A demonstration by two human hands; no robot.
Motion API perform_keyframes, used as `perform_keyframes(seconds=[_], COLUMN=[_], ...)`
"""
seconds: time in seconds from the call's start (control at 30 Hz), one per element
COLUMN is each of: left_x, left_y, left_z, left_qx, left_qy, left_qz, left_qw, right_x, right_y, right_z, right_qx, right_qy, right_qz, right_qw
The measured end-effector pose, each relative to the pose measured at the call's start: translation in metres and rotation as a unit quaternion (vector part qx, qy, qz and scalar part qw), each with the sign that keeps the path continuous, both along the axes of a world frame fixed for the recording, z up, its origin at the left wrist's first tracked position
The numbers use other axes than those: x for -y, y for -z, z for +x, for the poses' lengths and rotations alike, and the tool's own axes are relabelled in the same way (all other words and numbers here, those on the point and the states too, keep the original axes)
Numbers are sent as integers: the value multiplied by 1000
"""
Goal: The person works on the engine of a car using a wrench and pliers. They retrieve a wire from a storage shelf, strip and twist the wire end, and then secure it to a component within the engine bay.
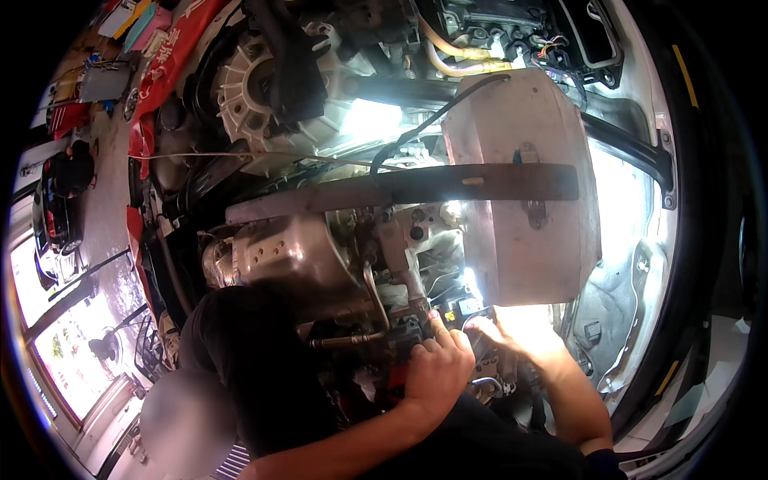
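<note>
My left hand [440, 360] reaches into an engine bay, its index finger extended onto metal fittings [420, 312] and its other fingers curled; whatever they hold is hidden. My right hand [520, 336], brightly lit, has its thumb bent at a small dark-and-silver part [468, 312], with most fingers hidden. Just above it lies a large pale metal panel [520, 248], crossed by a long flat bar [416, 184]. A perforated metal heat shield [292, 256] and a bent metal pipe [376, 300] are left of my hands.
A dark-clad body part [240, 344], owner unclear, fills the lower left beside a blurred patch. A black strut [632, 144] runs along the right; hoses [448, 56] and a finned casing [248, 96] are above. At far left, another person [76, 168] is by a vehicle.
</note>
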State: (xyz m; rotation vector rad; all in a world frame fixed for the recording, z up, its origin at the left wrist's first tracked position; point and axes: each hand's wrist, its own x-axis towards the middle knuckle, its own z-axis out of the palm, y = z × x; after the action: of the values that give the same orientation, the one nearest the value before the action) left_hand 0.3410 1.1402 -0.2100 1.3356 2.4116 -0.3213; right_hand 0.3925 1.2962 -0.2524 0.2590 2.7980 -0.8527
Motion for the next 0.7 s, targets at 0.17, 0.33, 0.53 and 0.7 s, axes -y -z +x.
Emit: perform_keyframes(seconds=[0.17,0.33,0.53,0.7], left_x=[5,17,5,4], left_y=[0,7,11,13], left_z=[0,6,6,9], left_qx=[-1,30,24,21], left_qy=[3,17,-23,-23], left_qz=[22,76,36,42], left_qw=[1000,997,999,999], right_x=[-4,-8,-10,-11], right_y=[12,14,10,8], right_z=[5,2,-4,-6], right_qx=[89,129,119,186], right_qy=[-75,-72,-33,-63], right_qz=[1,-48,-76,-66], right_qw=[993,988,989,978])
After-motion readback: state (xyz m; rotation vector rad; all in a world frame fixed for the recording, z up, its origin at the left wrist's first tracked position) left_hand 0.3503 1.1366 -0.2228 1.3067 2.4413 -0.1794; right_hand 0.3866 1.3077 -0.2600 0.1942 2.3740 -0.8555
